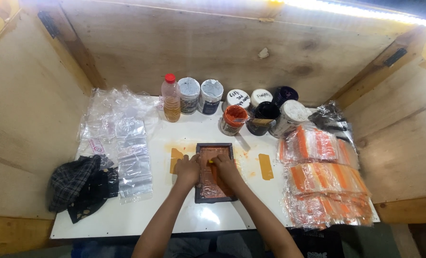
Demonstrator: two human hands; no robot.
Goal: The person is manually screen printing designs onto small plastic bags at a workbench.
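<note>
Two bare forearms rise from the bottom edge toward a small dark-framed printing screen (215, 173) lying flat near the middle of the white table (127, 220), its mesh smeared with orange ink; the left hand (188, 169) rests on the frame's left edge with fingers curled down over it, pressing rather than lifting, and the right hand (225, 166) lies on the mesh with fingers closed around a small yellowish scraper (211, 162), only a tip of which shows; under and just left of the frame an orange-stained card (175, 159) pokes out, and orange smudges mark the table around it; to the right, apart from the frame, lies a yellow strip (266, 166); further right sit stacks of clear bags with orange printing (323, 184), reaching to the table's right edge; to the left a pile of unprinted clear bags (127, 153) spreads toward the back corner, with a dark checked cloth (79, 186) bunched at the front left; behind the frame stands an open tub of orange ink (233, 120), beside a black tub (264, 117), and a row of white-lidded jars (199, 95) with a red-capped bottle of amber liquid (171, 98) lines the back; plywood walls (41, 119) enclose the table on three sides.
</note>
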